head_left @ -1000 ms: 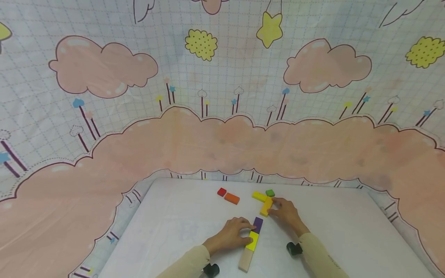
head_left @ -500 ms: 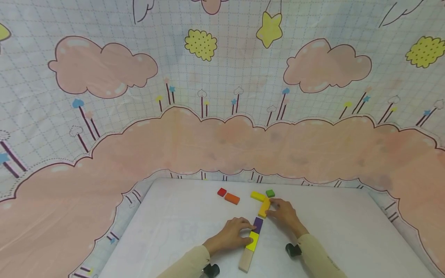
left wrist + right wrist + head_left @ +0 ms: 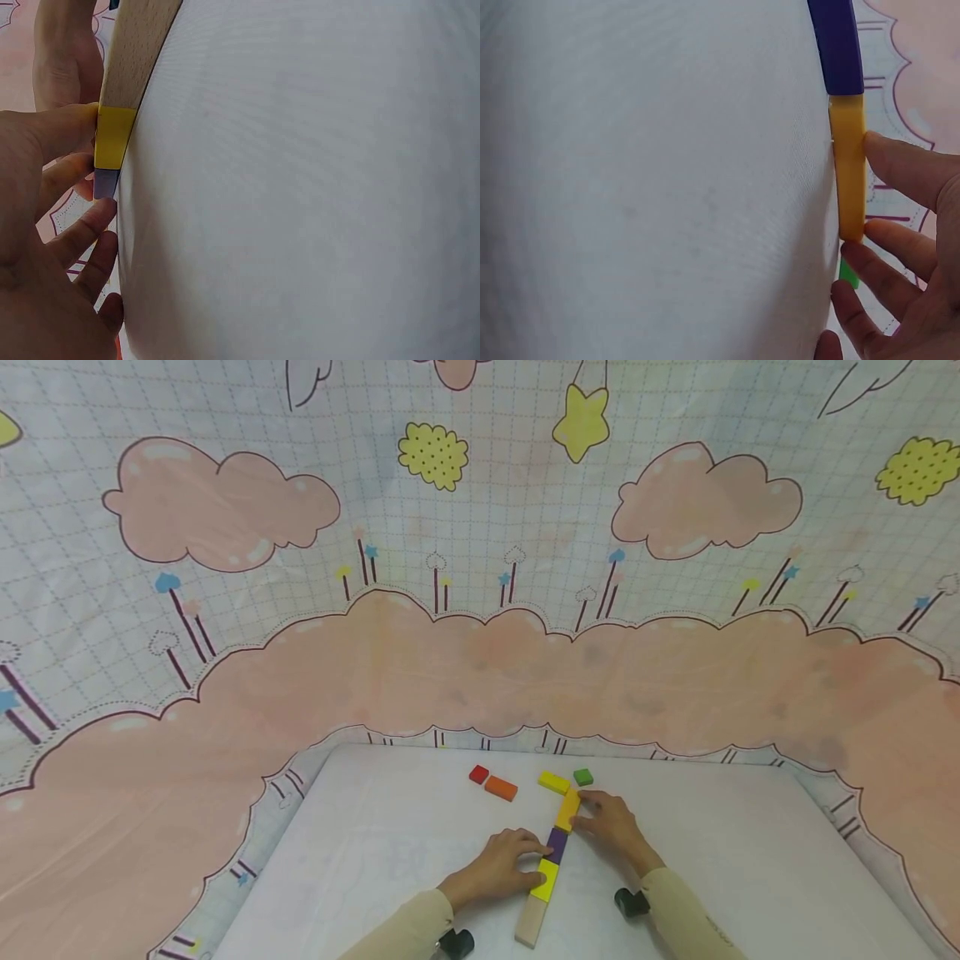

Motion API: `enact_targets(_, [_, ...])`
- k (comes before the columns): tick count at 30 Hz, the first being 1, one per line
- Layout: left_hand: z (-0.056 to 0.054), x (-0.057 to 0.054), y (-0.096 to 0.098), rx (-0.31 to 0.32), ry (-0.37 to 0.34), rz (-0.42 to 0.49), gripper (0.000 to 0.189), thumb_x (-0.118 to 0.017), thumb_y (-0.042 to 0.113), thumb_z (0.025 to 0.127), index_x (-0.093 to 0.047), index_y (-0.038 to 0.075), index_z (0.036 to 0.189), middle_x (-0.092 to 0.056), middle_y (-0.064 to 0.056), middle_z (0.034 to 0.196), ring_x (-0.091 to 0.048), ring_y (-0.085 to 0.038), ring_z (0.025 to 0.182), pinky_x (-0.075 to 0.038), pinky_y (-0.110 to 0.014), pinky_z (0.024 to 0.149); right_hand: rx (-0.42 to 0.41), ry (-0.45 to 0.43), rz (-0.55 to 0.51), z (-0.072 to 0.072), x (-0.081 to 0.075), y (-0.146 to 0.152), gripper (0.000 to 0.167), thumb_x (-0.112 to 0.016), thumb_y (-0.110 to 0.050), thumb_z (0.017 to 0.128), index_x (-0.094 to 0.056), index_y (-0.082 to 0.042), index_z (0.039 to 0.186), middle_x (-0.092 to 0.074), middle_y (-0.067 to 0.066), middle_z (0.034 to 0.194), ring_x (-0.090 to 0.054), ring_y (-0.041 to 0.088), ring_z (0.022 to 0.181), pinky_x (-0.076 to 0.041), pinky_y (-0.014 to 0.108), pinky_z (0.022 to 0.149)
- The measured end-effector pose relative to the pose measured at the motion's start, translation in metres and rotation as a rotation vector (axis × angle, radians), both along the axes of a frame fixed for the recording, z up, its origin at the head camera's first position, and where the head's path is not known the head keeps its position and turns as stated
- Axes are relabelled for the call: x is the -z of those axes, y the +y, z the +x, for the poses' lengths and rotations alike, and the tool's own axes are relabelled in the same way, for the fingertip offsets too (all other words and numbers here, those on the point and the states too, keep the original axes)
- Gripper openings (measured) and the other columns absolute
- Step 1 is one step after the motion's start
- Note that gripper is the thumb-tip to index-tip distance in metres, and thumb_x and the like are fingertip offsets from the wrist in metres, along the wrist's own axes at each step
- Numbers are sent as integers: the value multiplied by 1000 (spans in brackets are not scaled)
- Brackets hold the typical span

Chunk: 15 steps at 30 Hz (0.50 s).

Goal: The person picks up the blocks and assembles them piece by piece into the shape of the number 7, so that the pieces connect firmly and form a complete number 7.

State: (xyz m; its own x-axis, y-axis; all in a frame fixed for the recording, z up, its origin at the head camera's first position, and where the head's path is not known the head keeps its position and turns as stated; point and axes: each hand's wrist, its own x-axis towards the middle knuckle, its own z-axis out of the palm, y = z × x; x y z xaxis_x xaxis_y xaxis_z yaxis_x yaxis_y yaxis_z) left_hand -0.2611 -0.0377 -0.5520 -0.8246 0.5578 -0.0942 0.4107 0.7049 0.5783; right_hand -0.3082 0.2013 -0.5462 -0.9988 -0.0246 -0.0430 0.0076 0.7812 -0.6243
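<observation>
The golden-yellow oblong block (image 3: 567, 811) lay left of the nearer right hand (image 3: 611, 822), against its extended fingers, in line with the purple oblong block (image 3: 558, 841) — the left hand (image 3: 497, 864), loosely open, touched that.

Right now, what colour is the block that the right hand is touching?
The block is orange-yellow; the right wrist view shows it best.

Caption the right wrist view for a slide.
Right hand touching an orange-yellow rectangular block, end to end with a purple rectangular block.
</observation>
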Motion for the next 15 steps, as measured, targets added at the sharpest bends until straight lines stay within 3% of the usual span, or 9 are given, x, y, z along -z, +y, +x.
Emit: enact_targets(15, [1,1,0,-8,0,-5,39,-70,40,89,-63,40,128,-59,10,129,-50,-16,121,-38,-48,110,-10,-3,15,1,-1,-3,57,-77,-28,84,-59,-9,135,-54,20,140,-45,44,132,-35,62,109])
